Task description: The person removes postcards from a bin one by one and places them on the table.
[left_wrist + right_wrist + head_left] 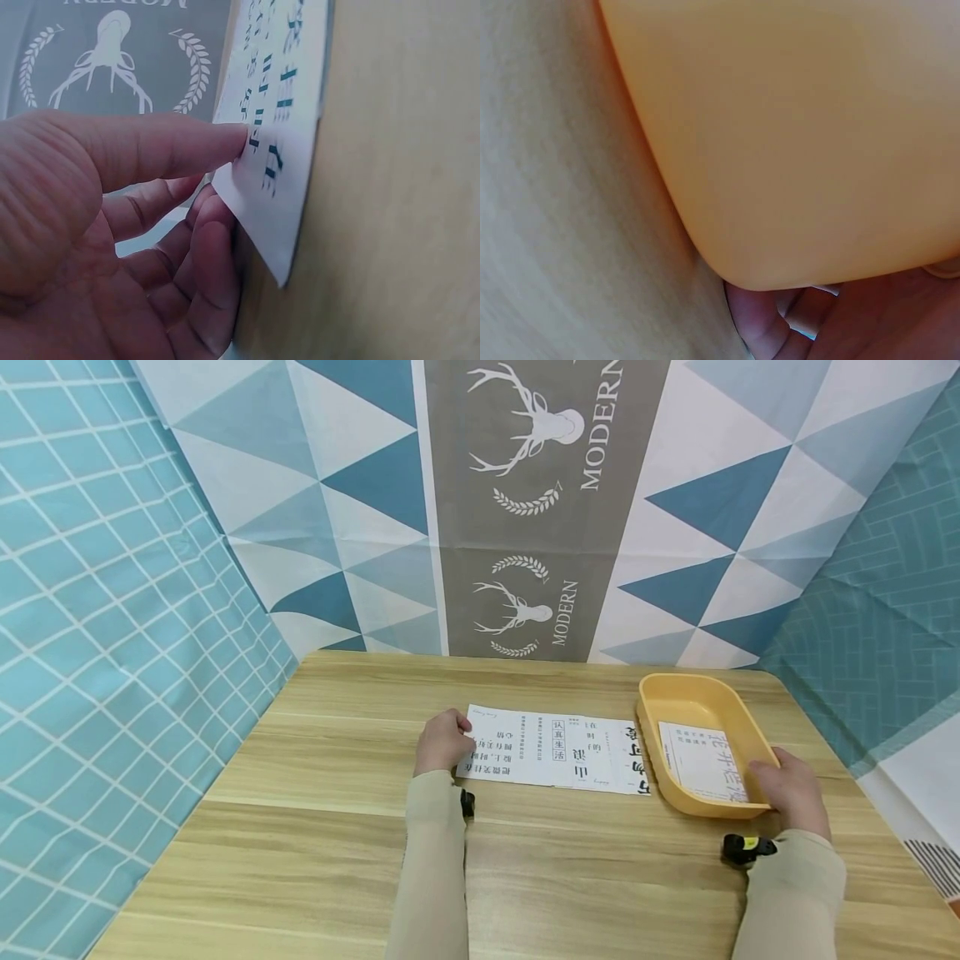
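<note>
Several white cards printed with black Chinese characters lie in a row on the wooden table. At the row's left end, my left hand (444, 743) pinches the edge of a card (486, 758). In the left wrist view the thumb lies on the printed face of this card (264, 214), with fingers behind its edge. A shallow yellow-orange plastic tray (686, 696) stands to the right of the row. Its front right rim is gripped by my right hand (798, 795). Inside the tray lies another white card (693, 760). The right wrist view shows mostly the tray's outer wall (795, 150).
The wooden table (322, 852) extends around the cards and tray. Behind it hangs a patterned cloth (360, 468) with triangles and deer heads. Blue tiled-pattern cloth (112, 610) covers the left side, and teal cloth (877, 635) the right.
</note>
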Demonstrator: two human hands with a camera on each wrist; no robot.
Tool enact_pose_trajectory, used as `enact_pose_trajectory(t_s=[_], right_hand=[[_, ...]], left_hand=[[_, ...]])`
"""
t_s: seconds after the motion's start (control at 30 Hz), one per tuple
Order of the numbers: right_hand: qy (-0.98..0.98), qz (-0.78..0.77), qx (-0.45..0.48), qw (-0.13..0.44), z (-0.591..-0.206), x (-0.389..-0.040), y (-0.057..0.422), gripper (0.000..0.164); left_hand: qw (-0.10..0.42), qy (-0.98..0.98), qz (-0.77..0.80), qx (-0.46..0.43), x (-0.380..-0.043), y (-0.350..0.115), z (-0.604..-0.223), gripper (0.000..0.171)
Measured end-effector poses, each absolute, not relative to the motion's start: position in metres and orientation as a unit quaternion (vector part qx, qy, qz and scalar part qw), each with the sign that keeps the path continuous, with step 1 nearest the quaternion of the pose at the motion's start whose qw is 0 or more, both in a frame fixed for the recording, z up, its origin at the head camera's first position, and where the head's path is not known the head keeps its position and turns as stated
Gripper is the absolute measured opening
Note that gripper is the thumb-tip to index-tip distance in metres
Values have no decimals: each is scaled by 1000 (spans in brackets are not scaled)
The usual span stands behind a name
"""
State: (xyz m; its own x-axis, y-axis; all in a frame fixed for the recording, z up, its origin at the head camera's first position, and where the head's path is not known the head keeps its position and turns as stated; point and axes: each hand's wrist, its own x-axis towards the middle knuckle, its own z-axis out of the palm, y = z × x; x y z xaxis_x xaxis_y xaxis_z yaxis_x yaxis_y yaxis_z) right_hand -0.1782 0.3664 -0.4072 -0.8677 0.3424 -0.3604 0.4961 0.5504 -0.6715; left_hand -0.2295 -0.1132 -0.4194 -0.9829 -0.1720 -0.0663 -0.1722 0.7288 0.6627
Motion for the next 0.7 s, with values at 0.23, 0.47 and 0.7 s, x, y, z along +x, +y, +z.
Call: enact_pose_trajectory(t_s=[0.23, 0.47, 0.7], right_hand=[[873, -413, 243, 94, -407, -179, 366, 68], [877, -407, 237, 96, -407, -177, 366, 69], [873, -412, 241, 97, -408, -177, 366, 69]], left_hand=[[-1, 932, 349, -93, -230, -112, -420, 17], [-1, 933, 348, -96, -231, -112, -422, 17], [-3, 932, 348, -100, -230, -112, -421, 17]])
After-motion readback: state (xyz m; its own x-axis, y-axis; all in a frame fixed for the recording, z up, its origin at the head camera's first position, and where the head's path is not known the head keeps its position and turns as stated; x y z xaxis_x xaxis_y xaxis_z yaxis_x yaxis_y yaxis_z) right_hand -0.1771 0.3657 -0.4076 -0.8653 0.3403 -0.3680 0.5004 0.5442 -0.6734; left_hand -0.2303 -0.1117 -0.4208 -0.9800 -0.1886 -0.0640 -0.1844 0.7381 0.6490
